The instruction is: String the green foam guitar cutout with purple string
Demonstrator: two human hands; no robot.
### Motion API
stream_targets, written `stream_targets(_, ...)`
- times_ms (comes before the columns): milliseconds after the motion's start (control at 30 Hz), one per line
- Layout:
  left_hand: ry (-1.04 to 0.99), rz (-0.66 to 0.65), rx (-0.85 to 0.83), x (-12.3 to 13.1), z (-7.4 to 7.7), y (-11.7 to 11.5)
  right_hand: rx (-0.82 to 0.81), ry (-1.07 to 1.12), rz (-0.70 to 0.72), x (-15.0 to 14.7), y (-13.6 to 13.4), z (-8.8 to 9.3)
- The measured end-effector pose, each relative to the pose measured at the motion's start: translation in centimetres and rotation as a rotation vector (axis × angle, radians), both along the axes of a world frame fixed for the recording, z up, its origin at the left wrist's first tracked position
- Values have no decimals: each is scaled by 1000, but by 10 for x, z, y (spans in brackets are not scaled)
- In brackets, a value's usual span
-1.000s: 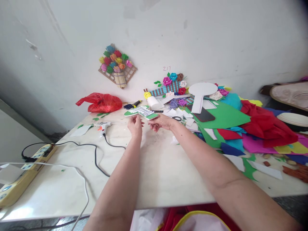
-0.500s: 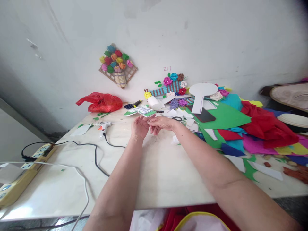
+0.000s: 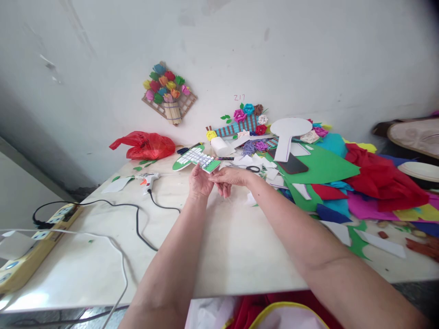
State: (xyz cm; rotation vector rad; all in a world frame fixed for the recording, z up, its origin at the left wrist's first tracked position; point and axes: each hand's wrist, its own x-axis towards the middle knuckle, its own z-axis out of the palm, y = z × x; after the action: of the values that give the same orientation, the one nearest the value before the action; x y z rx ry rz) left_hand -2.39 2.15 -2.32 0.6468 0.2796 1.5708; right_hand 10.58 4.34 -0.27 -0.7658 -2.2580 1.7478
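Note:
My left hand [image 3: 200, 182] is closed around the lower end of a green fan-shaped piece [image 3: 179, 165], palm turned up. White strips with thin dark lines cross its green face. The piece is raised, its rounded end tilted to the far left. My right hand [image 3: 229, 179] meets the left one at the piece's narrow end, thumb and fingers pinched together. What lies in that pinch is too small to make out. Just beyond the hands lie a dark pen [image 3: 226, 158] and black-handled scissors [image 3: 253, 169].
To the left are a glue gun [image 3: 148, 182], its black cord and a power strip [image 3: 65, 224]. A red plastic bag [image 3: 151, 145] sits at the back. On the right, a white fan-shaped cutout [image 3: 284, 137] leans over a dark phone [image 3: 291, 162] among coloured paper.
The fan-shaped piece has tipped up so that more of its striped face shows. Both hands have shifted slightly to the right, still together.

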Motion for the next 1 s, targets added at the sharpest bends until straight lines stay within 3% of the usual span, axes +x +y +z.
stream_targets(300,-11,79,-1,-4,0,-1,20,-27,30,-2,4,-3)
stream_targets(533,19,217,-203,6,4,5,4,-170,71,-3,-5,5)
stream_targets(667,53,264,-274,9,7,5,102,-219,58,-3,-3,4)
stream_targets(800,59,296,-278,6,8,5,184,-90,-8,-6,2,-1)
stream_targets(1000,75,269,-292,0,6,5,61,174,-124,-13,0,-10)
